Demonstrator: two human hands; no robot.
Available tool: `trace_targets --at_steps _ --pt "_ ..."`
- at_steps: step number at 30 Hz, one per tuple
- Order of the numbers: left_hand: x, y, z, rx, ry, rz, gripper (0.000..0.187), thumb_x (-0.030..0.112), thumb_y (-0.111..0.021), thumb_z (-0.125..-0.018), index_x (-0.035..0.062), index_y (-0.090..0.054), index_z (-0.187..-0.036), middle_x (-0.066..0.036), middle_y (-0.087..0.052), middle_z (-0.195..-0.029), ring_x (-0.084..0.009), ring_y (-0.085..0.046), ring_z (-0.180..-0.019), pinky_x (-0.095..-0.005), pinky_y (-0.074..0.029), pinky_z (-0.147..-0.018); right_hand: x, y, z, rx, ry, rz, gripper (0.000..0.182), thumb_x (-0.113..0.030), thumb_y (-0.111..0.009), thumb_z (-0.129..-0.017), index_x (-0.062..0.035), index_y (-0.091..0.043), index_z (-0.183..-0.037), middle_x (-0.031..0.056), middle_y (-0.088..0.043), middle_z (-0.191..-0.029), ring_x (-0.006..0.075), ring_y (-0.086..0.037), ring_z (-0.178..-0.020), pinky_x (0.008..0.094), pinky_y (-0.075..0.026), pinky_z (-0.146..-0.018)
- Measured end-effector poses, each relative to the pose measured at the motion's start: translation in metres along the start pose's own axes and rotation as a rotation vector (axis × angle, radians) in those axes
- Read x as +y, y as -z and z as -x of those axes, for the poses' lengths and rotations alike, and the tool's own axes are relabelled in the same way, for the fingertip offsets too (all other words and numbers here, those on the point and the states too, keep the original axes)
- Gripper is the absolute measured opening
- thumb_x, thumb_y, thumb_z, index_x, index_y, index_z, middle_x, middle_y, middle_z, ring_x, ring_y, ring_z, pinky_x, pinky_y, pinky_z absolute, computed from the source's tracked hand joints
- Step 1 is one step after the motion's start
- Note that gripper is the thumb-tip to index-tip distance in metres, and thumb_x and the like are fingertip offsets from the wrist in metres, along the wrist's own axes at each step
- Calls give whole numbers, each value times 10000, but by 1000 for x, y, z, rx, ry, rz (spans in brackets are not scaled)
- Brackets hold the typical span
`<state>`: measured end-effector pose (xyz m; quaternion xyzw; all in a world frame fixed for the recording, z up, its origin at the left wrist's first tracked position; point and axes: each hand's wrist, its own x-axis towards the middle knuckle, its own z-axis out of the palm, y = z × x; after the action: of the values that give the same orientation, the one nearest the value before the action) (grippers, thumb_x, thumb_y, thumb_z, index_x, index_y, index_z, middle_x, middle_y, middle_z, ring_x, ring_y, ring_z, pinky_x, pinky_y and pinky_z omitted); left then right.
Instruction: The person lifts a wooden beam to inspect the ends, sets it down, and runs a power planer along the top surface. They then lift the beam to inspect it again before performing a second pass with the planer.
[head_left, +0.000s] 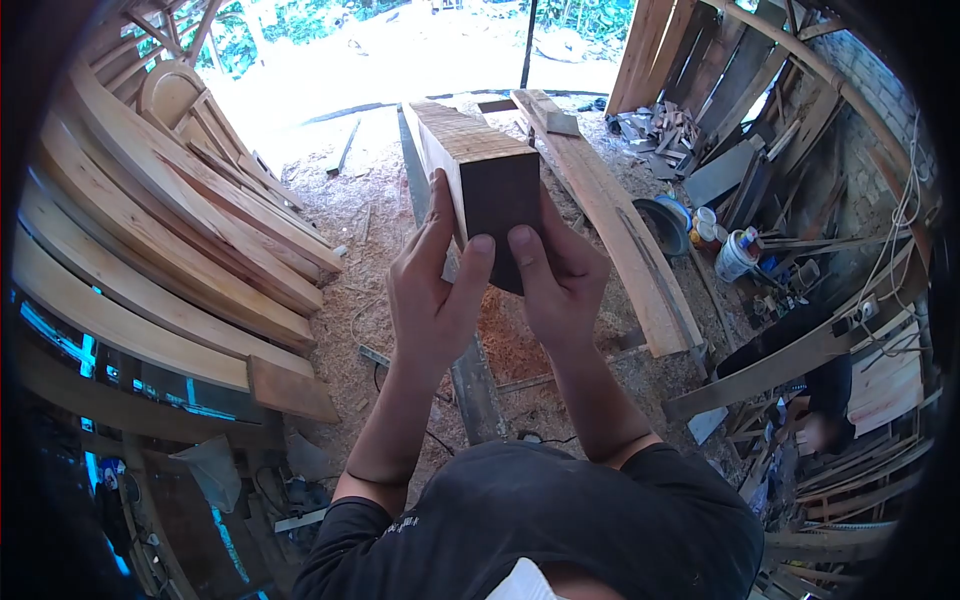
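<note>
A thick wooden beam [480,137] is held up in front of me, its dark sawn end facing me and its pale length running away toward the bright opening. My left hand [436,275] grips its left side, thumb pressed on the end face. On the other side my right hand [562,275] mirrors this, its thumb also on the end face and the fingers along the right side, partly hidden. The beam's far end and underside are mostly out of sight.
Long planks [180,210] are stacked on the left. A board [615,220] with a small block on it stretches along the right, near a white bucket [735,258]. Wood shavings [350,290] cover the floor. Another person [825,400] is low at the right.
</note>
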<state>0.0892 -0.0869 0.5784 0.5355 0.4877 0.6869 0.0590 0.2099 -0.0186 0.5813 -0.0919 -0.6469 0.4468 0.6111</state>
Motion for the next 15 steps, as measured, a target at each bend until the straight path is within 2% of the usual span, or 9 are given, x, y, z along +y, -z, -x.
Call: trace_targets --at_steps 3,8,15 --pt "-6 2 2 -23 -93 -129 671 254 -630 -1032 -156 -419 -1520 -314 -689 -1284 -268 -732 -1109 -362 -573 -871 2 2 3 3 8 7 531 -89 -687 -1021 20 -527 -1516 135 -767 -1178 88 -659 -1062 246 -531 -911" --pt "6 2 3 -49 63 1 682 255 -636 -1025 -158 -413 -1521 -340 -646 -1349 -312 -701 -1205 -380 -569 -911 -3 1 3 1 -20 26 528 -75 -681 -1020 29 -524 -1513 146 -768 -1176 91 -659 -1063 253 -531 -917" --pt "0 9 19 -89 43 -76 689 218 -635 -1004 -162 -396 -1528 -367 -611 -1386 -375 -678 -1248 -410 -554 -966 0 12 19 -50 -49 -3 552 -15 -691 -997 47 -511 -1515 177 -730 -1287 139 -663 -1171 272 -521 -994"
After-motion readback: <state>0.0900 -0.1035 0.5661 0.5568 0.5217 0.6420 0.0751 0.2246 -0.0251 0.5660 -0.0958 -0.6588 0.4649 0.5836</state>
